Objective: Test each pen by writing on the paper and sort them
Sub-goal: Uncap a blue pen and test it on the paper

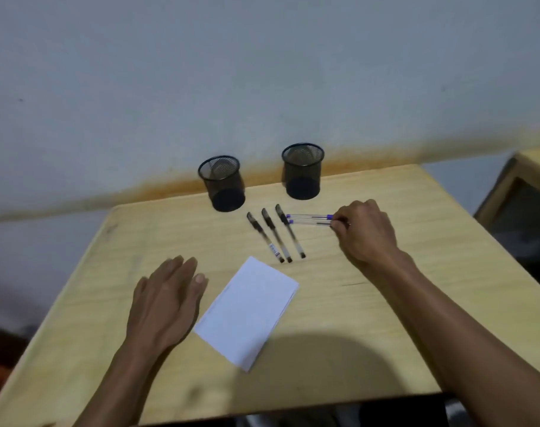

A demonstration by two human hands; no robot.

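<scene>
Right hand point(366, 231) is curled, pinching the ends of two clear purple-capped pens point(308, 219) on the pale wooden table point(386, 318), probably picking the first to test. Left hand point(167, 298) lies flat and relaxed beside the white paper sheet point(247, 312), likely ready to steady it. Three black-capped pens point(273, 232) wait below two empty black mesh cups point(225, 183), presumably the sorting bins.

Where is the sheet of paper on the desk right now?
The paper lies near the middle of the table, right of the left hand, just in front of three black pens.

Plain study or office corner.
Wooden table point(386, 318) against bare pale wall point(262, 72); two mesh pen cups point(222, 183), paper point(247, 312).
</scene>
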